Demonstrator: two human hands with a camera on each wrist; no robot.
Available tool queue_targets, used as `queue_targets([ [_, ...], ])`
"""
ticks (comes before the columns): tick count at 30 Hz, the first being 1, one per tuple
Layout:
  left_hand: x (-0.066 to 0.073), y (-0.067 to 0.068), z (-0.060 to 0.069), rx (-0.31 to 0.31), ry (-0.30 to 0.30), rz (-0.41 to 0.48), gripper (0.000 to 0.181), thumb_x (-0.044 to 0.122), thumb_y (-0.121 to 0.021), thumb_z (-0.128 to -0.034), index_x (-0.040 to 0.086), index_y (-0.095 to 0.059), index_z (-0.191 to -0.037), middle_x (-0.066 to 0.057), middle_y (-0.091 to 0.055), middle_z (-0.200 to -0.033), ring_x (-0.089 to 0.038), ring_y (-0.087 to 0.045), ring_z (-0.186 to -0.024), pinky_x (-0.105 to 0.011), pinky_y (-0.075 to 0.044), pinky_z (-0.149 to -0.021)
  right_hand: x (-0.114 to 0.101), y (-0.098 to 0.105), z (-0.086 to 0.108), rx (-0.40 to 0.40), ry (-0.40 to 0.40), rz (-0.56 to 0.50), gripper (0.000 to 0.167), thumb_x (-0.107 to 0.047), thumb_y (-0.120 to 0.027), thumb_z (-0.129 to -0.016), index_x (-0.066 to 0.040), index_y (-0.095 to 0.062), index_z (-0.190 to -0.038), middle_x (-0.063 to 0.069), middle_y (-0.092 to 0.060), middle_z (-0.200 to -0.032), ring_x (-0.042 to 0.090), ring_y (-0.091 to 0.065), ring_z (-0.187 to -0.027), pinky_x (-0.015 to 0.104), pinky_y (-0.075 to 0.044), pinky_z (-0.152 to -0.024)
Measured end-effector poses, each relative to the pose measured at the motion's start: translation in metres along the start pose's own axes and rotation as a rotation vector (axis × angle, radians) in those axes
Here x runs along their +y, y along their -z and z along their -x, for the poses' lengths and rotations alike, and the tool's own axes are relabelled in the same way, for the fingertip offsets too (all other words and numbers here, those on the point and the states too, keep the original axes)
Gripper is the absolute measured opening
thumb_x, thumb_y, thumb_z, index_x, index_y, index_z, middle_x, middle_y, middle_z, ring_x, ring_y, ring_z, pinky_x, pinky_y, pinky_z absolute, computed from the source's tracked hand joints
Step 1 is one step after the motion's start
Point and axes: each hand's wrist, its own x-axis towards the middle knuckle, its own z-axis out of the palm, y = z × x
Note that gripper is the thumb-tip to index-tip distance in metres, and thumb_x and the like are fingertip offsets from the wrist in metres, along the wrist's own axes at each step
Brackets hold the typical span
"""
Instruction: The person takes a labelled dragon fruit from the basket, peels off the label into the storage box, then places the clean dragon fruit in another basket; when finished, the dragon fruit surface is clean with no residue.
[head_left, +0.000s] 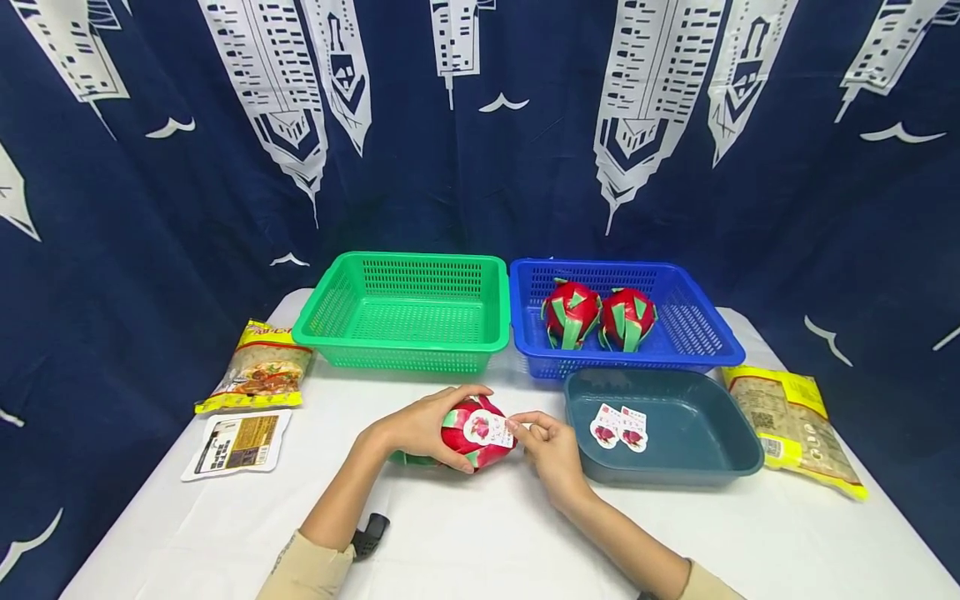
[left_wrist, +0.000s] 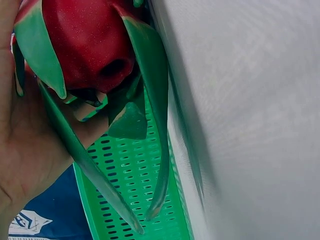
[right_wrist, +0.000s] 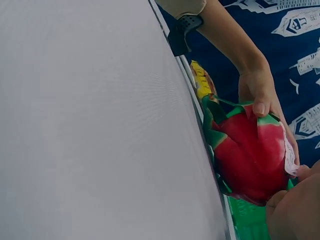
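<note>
My left hand (head_left: 427, 429) grips a red dragon fruit (head_left: 495, 457) with green scales, lying on its side on the white table. A white sticker (head_left: 486, 428) with a fruit picture lies on the fruit's upper side. Thumb and forefinger of my right hand (head_left: 555, 458) pinch the sticker's right end. Up close in the left wrist view, the dragon fruit (left_wrist: 90, 45) lies against my left palm, its long green leaves trailing. From the right wrist view, the sticker (right_wrist: 290, 155) runs along the fruit's side and meets my right fingertips.
Behind stand a green basket (head_left: 498, 333) and a blue basket (head_left: 693, 325) with two dragon fruits (head_left: 572, 308). A dark teal tray (head_left: 697, 425) holds two stickers (head_left: 606, 425). Yellow food bags (head_left: 262, 367) (head_left: 795, 425) lie at both sides, with a white packet (head_left: 236, 444) at left.
</note>
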Motion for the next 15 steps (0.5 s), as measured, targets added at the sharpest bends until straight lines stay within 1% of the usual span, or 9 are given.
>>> queue_targets([
  [3,0.001,-0.002,-0.002,-0.009,-0.009,0.010,0.096,0.050,-0.084,-0.0570,0.044,-0.029,-0.136,0.011,-0.046,-0.121,-0.010,-0.047,-0.105,-0.030,-0.046,-0.080,-0.003,0.004,0.004,-0.005,0.034,0.036,0.020,-0.008,-0.068,-0.083,0.009,-0.064,-0.092,-0.004,-0.024,-0.049,0.004,-0.022,-0.043,0.018,-0.019,-0.042],
  [6,0.001,-0.003,-0.004,-0.009,-0.015,0.032,0.095,0.049,-0.084,-0.0567,0.042,-0.032,-0.136,0.011,-0.047,-0.119,-0.010,-0.048,-0.103,-0.028,-0.047,-0.079,-0.011,0.007,0.012,-0.046,0.077,0.052,0.020,-0.006,-0.067,-0.083,0.011,-0.063,-0.092,-0.004,-0.024,-0.050,0.004,-0.023,-0.046,0.019,-0.021,-0.044],
  [7,0.000,-0.003,-0.004,-0.008,-0.019,0.047,0.095,0.049,-0.084,-0.0569,0.040,-0.033,-0.136,0.010,-0.047,-0.119,-0.010,-0.049,-0.103,-0.028,-0.047,-0.078,-0.015,0.009,0.016,-0.056,0.100,0.050,0.019,-0.005,-0.067,-0.084,0.011,-0.063,-0.092,-0.004,-0.025,-0.050,0.004,-0.024,-0.046,0.019,-0.021,-0.044],
  [9,-0.002,-0.002,-0.005,-0.004,-0.015,0.080,0.094,0.048,-0.085,-0.0571,0.037,-0.034,-0.136,0.010,-0.048,-0.117,-0.009,-0.050,-0.101,-0.027,-0.048,-0.077,-0.026,0.015,0.022,-0.059,0.184,0.043,0.017,-0.003,-0.065,-0.085,0.012,-0.062,-0.092,-0.004,-0.027,-0.050,0.004,-0.027,-0.046,0.022,-0.021,-0.042],
  [11,-0.005,-0.002,-0.005,0.000,-0.011,0.109,0.092,0.047,-0.085,-0.0577,0.038,-0.034,-0.135,0.011,-0.049,-0.117,-0.009,-0.051,-0.102,-0.026,-0.048,-0.077,-0.041,0.028,0.025,-0.046,0.287,0.032,0.013,0.001,-0.062,-0.086,0.013,-0.060,-0.092,-0.003,-0.029,-0.050,0.005,-0.028,-0.046,0.025,-0.021,-0.040],
  [13,-0.007,-0.002,-0.004,0.003,-0.005,0.128,0.090,0.046,-0.085,-0.0582,0.041,-0.034,-0.133,0.011,-0.049,-0.118,-0.010,-0.051,-0.104,-0.026,-0.049,-0.076,-0.061,0.046,0.025,-0.002,0.375,0.061,0.010,0.003,-0.061,-0.086,0.012,-0.060,-0.091,-0.002,-0.031,-0.050,0.007,-0.030,-0.046,0.027,-0.021,-0.039],
  [14,-0.007,-0.001,-0.003,0.005,-0.004,0.127,0.089,0.046,-0.085,-0.0582,0.043,-0.034,-0.131,0.011,-0.048,-0.118,-0.009,-0.050,-0.105,-0.025,-0.049,-0.076,-0.071,0.057,0.022,0.018,0.405,0.080,0.009,0.004,-0.061,-0.086,0.011,-0.061,-0.091,-0.002,-0.032,-0.050,0.007,-0.029,-0.045,0.029,-0.021,-0.038],
  [15,-0.007,-0.001,-0.002,0.007,-0.002,0.119,0.089,0.046,-0.085,-0.0579,0.045,-0.034,-0.130,0.012,-0.048,-0.119,-0.009,-0.049,-0.106,-0.025,-0.049,-0.077,-0.081,0.070,0.019,0.029,0.407,0.107,0.009,0.003,-0.061,-0.086,0.011,-0.061,-0.091,-0.001,-0.032,-0.050,0.008,-0.030,-0.045,0.029,-0.021,-0.038],
])
